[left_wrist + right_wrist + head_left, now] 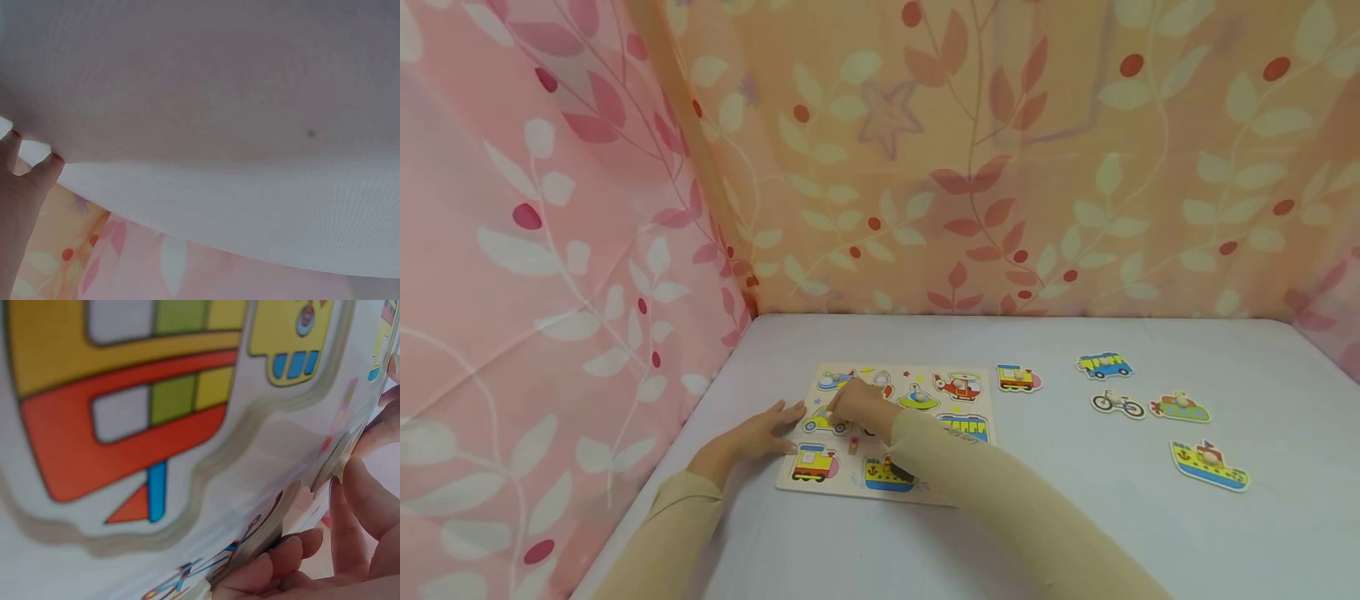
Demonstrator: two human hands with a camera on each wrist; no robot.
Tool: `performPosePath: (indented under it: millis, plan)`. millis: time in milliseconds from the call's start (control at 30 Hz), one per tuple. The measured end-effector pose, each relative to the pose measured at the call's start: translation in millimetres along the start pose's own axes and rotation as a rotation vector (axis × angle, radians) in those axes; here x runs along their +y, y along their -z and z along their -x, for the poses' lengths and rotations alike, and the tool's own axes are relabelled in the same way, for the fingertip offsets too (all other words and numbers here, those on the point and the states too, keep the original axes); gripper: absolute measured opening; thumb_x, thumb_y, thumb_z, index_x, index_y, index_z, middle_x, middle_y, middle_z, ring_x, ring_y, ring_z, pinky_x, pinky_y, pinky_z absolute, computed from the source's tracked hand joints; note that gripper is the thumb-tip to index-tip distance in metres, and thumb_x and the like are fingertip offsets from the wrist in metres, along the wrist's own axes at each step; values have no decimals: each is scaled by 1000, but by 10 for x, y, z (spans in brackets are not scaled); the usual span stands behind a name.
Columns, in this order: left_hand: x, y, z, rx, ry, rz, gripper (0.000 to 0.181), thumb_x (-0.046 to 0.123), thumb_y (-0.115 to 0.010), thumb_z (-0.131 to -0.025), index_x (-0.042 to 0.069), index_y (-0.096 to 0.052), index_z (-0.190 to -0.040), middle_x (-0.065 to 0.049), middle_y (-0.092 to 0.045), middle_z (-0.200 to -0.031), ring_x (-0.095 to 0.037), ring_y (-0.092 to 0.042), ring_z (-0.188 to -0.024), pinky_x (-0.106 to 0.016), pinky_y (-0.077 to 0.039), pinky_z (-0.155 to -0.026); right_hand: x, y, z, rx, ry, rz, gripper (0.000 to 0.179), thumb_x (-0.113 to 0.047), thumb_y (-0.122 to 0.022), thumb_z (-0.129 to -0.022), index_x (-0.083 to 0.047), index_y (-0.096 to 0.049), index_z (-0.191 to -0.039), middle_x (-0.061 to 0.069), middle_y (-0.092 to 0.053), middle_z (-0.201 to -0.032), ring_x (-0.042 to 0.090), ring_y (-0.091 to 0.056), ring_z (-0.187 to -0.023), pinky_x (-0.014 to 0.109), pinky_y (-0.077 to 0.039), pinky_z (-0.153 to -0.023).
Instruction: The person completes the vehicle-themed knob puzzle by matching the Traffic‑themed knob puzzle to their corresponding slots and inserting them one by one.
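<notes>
A wooden peg puzzle board (850, 493) lies on the white table, printed with vehicles. Over its left half, my right hand (867, 408) pinches a small knob on the yellow car puzzle piece (820, 422) between thumb and forefinger. In the right wrist view, that piece (332, 464) shows edge-on at the fingertips; whether it sits fully in its recess cannot be told. My left hand (760, 435) rests at the board's left edge, fingers spread and touching it. An airplane (833, 382), a flying saucer (917, 400) and a helicopter (958, 387) are on the board's upper part.
Right of the board lie loose knobbed pieces: a train (1018, 379), a bus (1105, 367), a bicycle (1117, 405), a submarine (1183, 408) and a boat (1210, 468). Patterned curtains (1000, 167) hang behind the table and along its left side.
</notes>
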State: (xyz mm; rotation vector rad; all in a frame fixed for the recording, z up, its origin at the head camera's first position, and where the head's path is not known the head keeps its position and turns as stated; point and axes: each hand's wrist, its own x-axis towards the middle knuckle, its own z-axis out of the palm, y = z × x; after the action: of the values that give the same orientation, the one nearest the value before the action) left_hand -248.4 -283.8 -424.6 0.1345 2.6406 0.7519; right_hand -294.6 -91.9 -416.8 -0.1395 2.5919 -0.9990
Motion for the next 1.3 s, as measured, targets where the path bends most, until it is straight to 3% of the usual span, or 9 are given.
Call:
performPosePath:
  millis: [233,467,667,833,933,1067,1300]
  plan:
    - [-11,0,-6,0,-15,9,78,27,-75,-84,17,-35,-151,-24,-15,-158,-47,-8,-143,-70,-11,-108,11,89,101,-42,66,-11,17,-20,-78,-84,-18,-79,-100,-1,-70,-110,23,-55,-109,35,-45,-94]
    - [-17,-8,-18,-8,-39,-1,77,26,-74,-85,16,-36,-151,-25,-16,-158,-47,-9,-143,-69,-12,-108,85,112,118,-58,79,-31,21,-9,-80,-80,-15,-77,-100,5,-67,-115,20,-57,-102,31,-49,-85]
    - [2,9,-13,-5,-46,-8,77,27,-74,-85,15,-36,-151,-26,-16,-157,-48,-9,-143,-69,-11,-108,94,114,108,-59,94,-28,21,-6,-79,-79,-16,-76,-97,3,-68,-111,19,-57,-101,32,-49,-85]
    - [22,6,-27,-18,-37,-5,77,28,-73,-86,16,-35,-151,-24,-16,-158,-47,-9,-144,-69,-11,-108,157,191,96,-96,129,-137,24,-3,-79,-79,-11,-76,-102,10,-65,-117,25,-61,-103,36,-52,-85]
    - [35,2,-26,-18,-39,-4,76,27,-73,-86,15,-35,-151,-23,-17,-158,-47,-9,-144,-69,-10,-109,220,258,88,-106,156,-221,25,-1,-76,-81,-9,-76,-104,14,-59,-129,30,-56,-115,38,-52,-88]
    - [29,5,-14,-12,-26,-7,76,26,-73,-86,16,-35,-151,-23,-16,-158,-47,-9,-144,-69,-10,-109,286,361,113,-99,187,-245,24,-2,-75,-82,-8,-76,-105,13,-53,-138,33,-45,-130,41,-46,-99]
    - [4,20,29,-4,-47,2,70,21,-70,-89,13,-37,-150,-24,-17,-158,-47,-8,-143,-69,-9,-109,400,544,254,-67,209,-245,26,0,-75,-82,-6,-74,-108,15,-54,-136,35,-45,-130,40,-48,-96]
